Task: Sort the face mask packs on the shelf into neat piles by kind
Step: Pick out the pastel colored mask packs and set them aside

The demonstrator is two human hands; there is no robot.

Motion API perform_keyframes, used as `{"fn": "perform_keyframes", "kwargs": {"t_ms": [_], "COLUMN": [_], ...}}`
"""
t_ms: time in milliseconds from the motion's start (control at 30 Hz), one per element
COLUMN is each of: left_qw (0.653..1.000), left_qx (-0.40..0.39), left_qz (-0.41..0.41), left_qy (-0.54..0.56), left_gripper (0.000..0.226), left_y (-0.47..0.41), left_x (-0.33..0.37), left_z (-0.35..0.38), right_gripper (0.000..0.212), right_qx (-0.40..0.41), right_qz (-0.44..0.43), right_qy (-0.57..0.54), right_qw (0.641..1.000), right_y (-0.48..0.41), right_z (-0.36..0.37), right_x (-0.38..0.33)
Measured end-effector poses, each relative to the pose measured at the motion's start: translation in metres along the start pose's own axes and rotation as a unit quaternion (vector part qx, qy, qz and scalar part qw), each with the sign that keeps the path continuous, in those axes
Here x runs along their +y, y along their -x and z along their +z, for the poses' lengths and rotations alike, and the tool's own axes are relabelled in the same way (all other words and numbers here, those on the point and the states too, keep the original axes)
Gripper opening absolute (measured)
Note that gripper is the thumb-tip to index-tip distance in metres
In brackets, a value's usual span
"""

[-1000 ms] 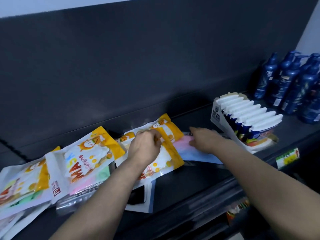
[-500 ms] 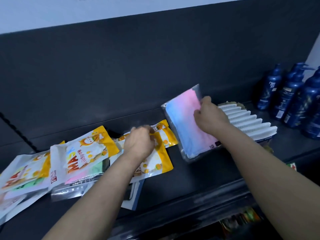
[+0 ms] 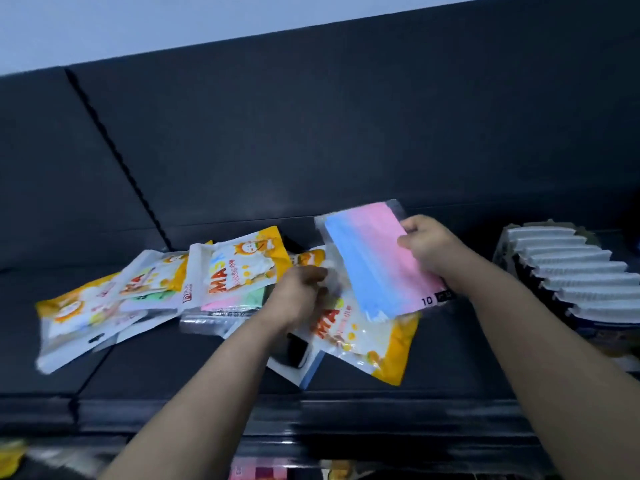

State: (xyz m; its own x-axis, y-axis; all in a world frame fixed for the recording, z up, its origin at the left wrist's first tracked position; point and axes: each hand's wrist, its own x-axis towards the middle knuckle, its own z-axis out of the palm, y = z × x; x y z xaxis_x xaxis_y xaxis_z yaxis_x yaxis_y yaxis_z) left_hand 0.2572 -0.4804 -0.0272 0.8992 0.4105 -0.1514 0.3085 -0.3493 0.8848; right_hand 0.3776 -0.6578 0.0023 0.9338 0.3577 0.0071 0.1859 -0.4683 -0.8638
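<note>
Pink-and-blue pack (image 3: 377, 261): you hold it in your right hand (image 3: 427, 247), lifted clear of the shelf (image 3: 450, 368) and tilted, its lower corner hanging over the yellow pack (image 3: 360, 341) below; a "10" shows at its bottom edge
Yellow pack: lies flat on the shelf under your left hand (image 3: 298, 294), overlapping a white-and-blue pack (image 3: 304, 372) beneath it
Other yellow packs (image 3: 239, 268): several more of the same print fan out loosely to the left, overlapping one another, with a clear pack (image 3: 225, 302) of pink and green masks under them
Step in hand: by my reading you are pulling the odd kind out of the mix so the yellow ones can be gathered; nothing is yet in a neat pile
Next move: give this pack a spot of its own, likeliest the bare shelf between the yellow pack and the box of tubes (image 3: 571, 282), and lay it flat and square; then draw the yellow packs together
Right hand: fingers and thumb curled round the pack's right edge, pinching it near the pink upper corner
Left hand: fingers curled down at the top of the yellow pack, seemingly gripping its edge; blur keeps you from being sure
</note>
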Motion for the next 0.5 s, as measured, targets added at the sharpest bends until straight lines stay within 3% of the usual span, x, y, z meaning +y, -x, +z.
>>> {"fn": "perform_keyframes", "kwargs": {"t_ms": [100,167,267,367,500], "left_qw": [0.98,0.957,0.935,0.919,0.906], "left_qx": [0.161,0.225,0.273,0.329,0.329], "left_qz": [0.045,0.047,0.028,0.0,-0.027], "left_qy": [-0.109,-0.175,-0.226,-0.217,-0.266], "left_gripper": [0.041,0.048,0.049,0.054,0.052], "left_y": [0.005,0.01,0.02,0.022,0.018], "left_x": [-0.011,-0.019,-0.029,-0.041,-0.058], "left_z": [-0.035,-0.06,-0.085,-0.105,-0.13], "right_gripper": [0.016,0.01,0.016,0.024,0.026], "right_qx": [-0.027,-0.042,-0.037,-0.038,0.031], "right_qz": [-0.01,-0.015,-0.025,-0.034,-0.034], "right_qy": [0.006,0.017,0.078,0.066,0.039], "right_qw": [1.0,0.999,0.996,0.997,0.998], "right_y": [0.0,0.004,0.016,0.024,0.033], "right_z": [0.023,0.041,0.066,0.087,0.102], "right_x": [-0.009,-0.009,-0.012,-0.017,-0.036]}}
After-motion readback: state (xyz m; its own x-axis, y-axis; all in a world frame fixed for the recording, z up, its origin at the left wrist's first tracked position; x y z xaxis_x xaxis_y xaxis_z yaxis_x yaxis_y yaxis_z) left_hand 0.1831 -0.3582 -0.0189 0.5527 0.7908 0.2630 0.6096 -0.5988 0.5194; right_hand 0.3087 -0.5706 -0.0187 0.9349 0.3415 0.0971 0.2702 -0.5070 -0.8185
